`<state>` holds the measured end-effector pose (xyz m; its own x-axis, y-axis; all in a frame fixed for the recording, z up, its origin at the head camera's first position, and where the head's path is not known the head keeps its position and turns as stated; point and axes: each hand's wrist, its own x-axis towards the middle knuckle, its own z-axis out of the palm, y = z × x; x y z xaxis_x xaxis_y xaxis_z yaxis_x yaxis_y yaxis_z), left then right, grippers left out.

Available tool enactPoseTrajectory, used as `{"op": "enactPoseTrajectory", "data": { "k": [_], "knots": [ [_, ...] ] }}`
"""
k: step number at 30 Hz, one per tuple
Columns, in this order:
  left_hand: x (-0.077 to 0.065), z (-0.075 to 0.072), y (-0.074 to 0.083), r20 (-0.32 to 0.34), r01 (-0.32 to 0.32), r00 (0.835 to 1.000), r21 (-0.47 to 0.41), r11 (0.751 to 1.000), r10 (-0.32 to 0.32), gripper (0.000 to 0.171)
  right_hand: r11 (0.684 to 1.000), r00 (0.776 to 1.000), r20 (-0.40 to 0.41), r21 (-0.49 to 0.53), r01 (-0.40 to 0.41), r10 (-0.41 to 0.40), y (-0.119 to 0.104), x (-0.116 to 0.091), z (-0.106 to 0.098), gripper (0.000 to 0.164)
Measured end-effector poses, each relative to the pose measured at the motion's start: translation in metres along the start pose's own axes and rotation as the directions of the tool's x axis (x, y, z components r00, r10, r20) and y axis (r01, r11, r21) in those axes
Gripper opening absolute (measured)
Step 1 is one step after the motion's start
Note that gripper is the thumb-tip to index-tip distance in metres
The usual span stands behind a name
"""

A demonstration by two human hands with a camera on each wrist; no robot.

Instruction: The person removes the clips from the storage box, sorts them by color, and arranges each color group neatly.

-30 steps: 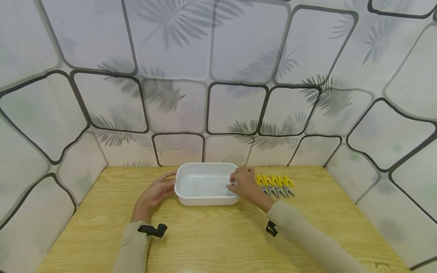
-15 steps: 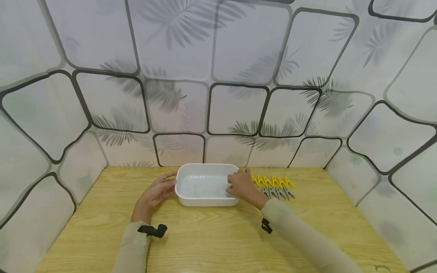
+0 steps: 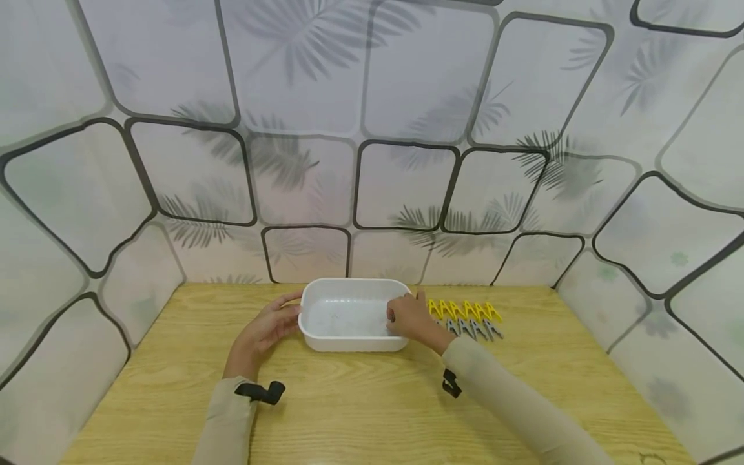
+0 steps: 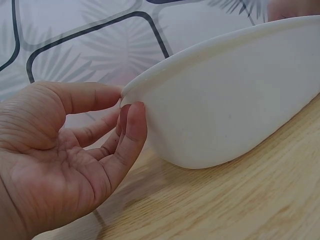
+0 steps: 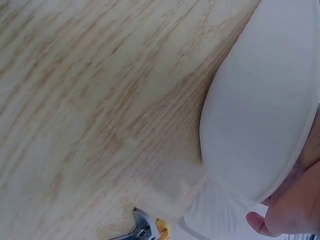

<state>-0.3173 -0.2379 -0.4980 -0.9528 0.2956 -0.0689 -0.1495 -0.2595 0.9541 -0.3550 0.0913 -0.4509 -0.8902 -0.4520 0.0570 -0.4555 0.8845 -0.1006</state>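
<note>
A white plastic tub (image 3: 349, 343) stands on the wooden table. My left hand (image 3: 272, 326) is at its left end; the left wrist view shows thumb and fingertips touching the outer wall just under the rim, fingers loosely bent. My right hand (image 3: 409, 316) reaches over the tub's right end, fingers curled down inside. A small dark grey bit of a clothespin (image 3: 392, 316) shows at those fingers; the hand hides the rest. In the right wrist view the thumb (image 5: 257, 223) lies beyond the rim.
To the right of the tub lie a row of yellow clothespins (image 3: 467, 310) and, nearer me, a row of grey clothespins (image 3: 478, 328). Patterned cloth walls (image 3: 407, 187) enclose the table (image 3: 360, 407) at the back and sides.
My right hand has shifted slightly left and lower into the tub, its fingers curling further; more clothespins show behind it. Less of the grey clothespin at its fingers shows. The left hand stays put.
</note>
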Motion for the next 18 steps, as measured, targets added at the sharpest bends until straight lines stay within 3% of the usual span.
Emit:
{"op": "enactPoseTrajectory", "data": {
  "k": [18],
  "knots": [
    [0.0006, -0.0021, -0.0009, 0.002, -0.002, 1.0, 0.015, 1.0, 0.002, 0.057, 0.987, 0.999, -0.038, 0.159, 0.011, -0.005, 0.0007, 0.0047, 0.0033, 0.02]
  ]
}}
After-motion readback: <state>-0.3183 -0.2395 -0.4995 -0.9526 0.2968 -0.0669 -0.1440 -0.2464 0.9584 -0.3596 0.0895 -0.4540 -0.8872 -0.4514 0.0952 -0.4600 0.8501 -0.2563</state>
